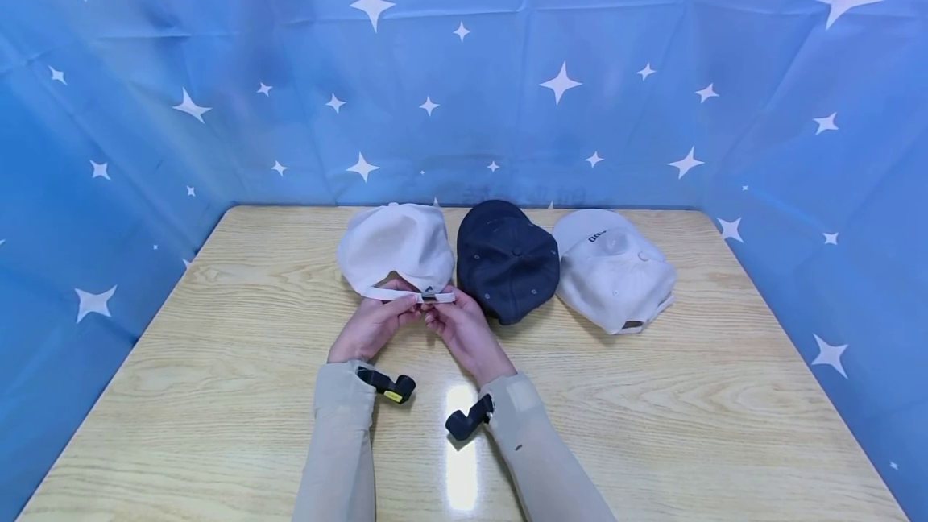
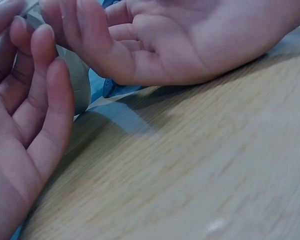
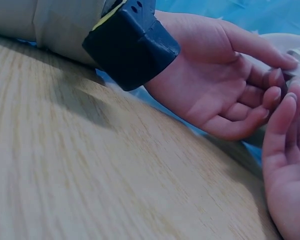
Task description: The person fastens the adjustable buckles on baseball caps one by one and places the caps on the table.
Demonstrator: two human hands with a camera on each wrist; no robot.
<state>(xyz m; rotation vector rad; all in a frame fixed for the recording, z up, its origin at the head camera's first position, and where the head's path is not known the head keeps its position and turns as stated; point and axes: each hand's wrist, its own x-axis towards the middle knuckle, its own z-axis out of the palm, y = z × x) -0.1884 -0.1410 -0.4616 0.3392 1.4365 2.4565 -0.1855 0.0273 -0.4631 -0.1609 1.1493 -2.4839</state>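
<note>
A white baseball cap (image 1: 395,240) sits at the back of the table, the opening above its rear strap (image 1: 387,294) turned toward me. My left hand (image 1: 375,325) pinches this strap left of its small metal buckle (image 1: 429,297). On the other side of the buckle, my right hand (image 1: 467,335) pinches the strap's end between thumb and fingers. In the left wrist view the fingertips of the left hand (image 2: 25,115) and right hand (image 2: 175,42) nearly meet. Most of the strap is hidden in both wrist views.
Right of the white cap lies a dark navy cap (image 1: 507,264), close beside it. Farther right rests an off-white cap (image 1: 616,276) with dark lettering. The wooden table (image 1: 689,425) is bordered by a blue star-patterned curtain (image 1: 493,127) behind and at both sides.
</note>
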